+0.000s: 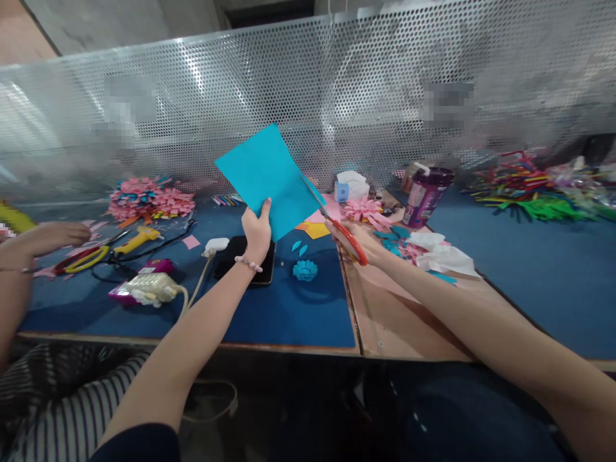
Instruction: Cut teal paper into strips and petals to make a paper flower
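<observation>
A blue sheet of paper (269,173) is raised above the table, tilted, its lower edge pinched by my left hand (258,231) with the thumb on the near face. My right hand (359,242) is closed around the orange handles of a pair of scissors (350,240). The scissor blades lie along the sheet's right edge; whether they are cutting in cannot be told. Below the sheet, a small blue paper flower (305,270) and two blue paper petals (299,246) rest on the blue tabletop (293,321). A dark tablet or phone (264,274) lies partly under my left wrist.
At left, a co-worker's hand (65,236) hovers near yellow-handled scissors (86,260) and a yellow glue gun (139,239). A power strip (151,287) trails cords. Pink paper flowers (144,197), a tissue box (351,186), a purple cup (427,197) and crumpled tissue (445,253) stand around.
</observation>
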The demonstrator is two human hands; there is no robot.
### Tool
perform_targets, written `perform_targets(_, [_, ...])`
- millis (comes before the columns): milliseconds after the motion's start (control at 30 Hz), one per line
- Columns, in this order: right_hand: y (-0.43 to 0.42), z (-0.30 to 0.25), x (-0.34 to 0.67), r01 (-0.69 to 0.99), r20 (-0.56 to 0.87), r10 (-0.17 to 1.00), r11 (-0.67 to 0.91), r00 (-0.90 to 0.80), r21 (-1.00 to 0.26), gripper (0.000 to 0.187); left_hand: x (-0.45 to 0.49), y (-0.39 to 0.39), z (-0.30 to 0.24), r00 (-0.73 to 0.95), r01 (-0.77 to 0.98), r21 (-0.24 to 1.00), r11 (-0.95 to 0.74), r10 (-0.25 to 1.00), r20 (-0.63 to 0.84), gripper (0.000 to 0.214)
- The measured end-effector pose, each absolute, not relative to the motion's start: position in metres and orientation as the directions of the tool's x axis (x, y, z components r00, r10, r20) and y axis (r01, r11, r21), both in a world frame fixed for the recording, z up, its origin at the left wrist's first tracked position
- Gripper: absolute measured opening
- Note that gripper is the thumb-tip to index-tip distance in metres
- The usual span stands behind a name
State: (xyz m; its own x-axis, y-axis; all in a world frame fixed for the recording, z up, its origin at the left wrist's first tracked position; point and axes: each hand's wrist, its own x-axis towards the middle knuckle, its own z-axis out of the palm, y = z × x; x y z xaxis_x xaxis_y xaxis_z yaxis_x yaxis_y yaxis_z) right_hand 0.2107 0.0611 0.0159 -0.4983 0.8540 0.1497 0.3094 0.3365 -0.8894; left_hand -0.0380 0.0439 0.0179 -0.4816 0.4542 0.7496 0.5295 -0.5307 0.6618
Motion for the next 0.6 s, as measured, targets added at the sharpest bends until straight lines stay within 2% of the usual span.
perform_targets(300, [0.0551, 0.0189, 0.2105, 0.302, 0.149, 0.854, 0.332, -0.499, -0.894, 0.059, -0.0386, 0.0451, 0.018, -0.508, 0.492, 0.686, -0.536, 0.464, 0.726, 0.043])
perform_targets(600, [0.0543, 0.0211, 0.2117, 0.343, 0.208, 0.85, 0.403, -0.484, -0.848, 0.06, -0.0413, 0.0477, 0.0168, -0.515, 0.483, 0.699, -0.527, 0.475, 0.714, 0.044])
